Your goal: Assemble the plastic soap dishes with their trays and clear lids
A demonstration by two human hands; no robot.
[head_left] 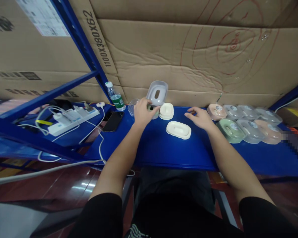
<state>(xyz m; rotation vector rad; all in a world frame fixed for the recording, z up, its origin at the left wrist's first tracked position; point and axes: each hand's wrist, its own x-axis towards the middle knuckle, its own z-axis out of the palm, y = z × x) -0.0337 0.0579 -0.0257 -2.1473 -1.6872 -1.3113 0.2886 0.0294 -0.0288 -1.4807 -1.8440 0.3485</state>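
Note:
My left hand is closed on the near edge of a grey plastic dish with an oblong slot in its middle. The dish is tilted up towards the cardboard. Under that hand a pale green piece is partly hidden, and clear round-cornered lids stand just left of it. To the right sits a small stack of cream dishes. Nearer to me lies a longer cream tray with a raised rim. Above the blue shelf, my right hand is open, fingers curved and apart, holding nothing.
Several clear-lidded boxes in pink, grey and green are grouped at the right. On the left are a water bottle, a black phone and a power strip with trailing cables. Cardboard backs the blue shelf.

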